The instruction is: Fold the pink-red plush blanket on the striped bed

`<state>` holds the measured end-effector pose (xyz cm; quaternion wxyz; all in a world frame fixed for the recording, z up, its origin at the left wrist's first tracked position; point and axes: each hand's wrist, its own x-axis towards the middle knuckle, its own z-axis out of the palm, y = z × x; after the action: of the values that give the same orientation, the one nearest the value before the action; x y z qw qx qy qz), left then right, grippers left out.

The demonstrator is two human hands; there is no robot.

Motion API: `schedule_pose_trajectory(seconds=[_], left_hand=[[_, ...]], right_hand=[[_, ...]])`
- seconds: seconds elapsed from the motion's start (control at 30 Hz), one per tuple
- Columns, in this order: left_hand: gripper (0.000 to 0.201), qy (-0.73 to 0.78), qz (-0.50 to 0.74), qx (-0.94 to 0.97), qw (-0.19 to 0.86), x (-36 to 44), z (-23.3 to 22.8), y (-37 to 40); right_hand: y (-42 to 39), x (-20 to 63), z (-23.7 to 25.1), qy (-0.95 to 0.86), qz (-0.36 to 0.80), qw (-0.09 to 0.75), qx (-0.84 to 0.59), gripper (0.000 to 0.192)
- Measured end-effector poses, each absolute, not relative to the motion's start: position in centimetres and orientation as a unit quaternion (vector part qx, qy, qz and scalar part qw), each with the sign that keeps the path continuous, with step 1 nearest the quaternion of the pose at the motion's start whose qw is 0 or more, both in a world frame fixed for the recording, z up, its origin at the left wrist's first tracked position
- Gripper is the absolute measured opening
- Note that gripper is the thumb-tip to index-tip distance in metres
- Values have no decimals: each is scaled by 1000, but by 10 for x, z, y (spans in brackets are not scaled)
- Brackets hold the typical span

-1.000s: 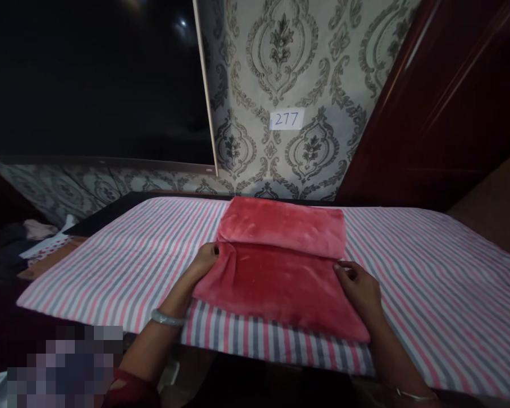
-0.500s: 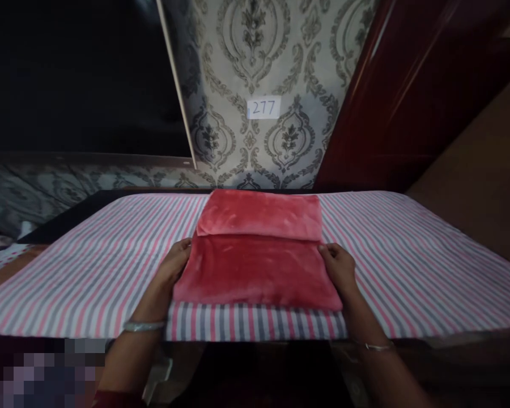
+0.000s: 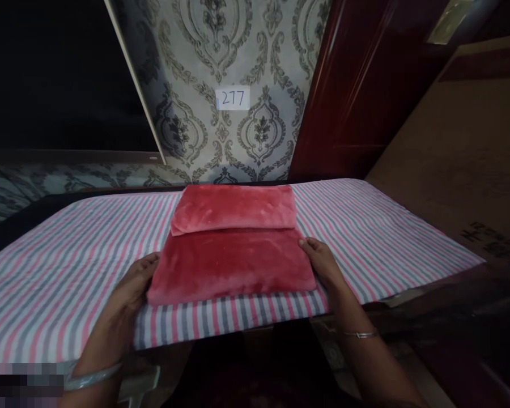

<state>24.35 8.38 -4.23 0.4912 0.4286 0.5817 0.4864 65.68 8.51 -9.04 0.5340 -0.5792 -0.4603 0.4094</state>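
A folded red plush blanket (image 3: 233,263) lies on a striped cloth, its far part folded over into a raised band whose front edge crosses the middle. At the blanket's left side, my left hand (image 3: 136,283) has its fingers closed at the edge, with the fingertips partly hidden by the fabric. My right hand (image 3: 325,263) pinches the right edge, thumb on top, just in front of the folded band. Both wrists wear bracelets.
The pink, grey and white striped cloth (image 3: 97,243) covers the table. Behind stand a patterned wall with a paper label (image 3: 233,98) reading 277, a dark screen (image 3: 59,79) at left and a dark red glossy panel (image 3: 344,96). A cardboard box (image 3: 459,130) is at right.
The view has turned a little to the right, so the scene sits further left. Both hands stay at the blanket's sides, and its fold looks the same.
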Motion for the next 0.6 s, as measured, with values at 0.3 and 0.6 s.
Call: schedule_pose_trajectory(seconds=[0.3, 0.6], left_hand=[[51, 548, 375, 480, 573, 225, -43, 66], [37, 573, 435, 457, 523, 213, -50, 48]], right_hand=[[27, 659, -78, -532, 482, 452, -529, 46], [21, 667, -91, -504, 410, 492, -580, 40]])
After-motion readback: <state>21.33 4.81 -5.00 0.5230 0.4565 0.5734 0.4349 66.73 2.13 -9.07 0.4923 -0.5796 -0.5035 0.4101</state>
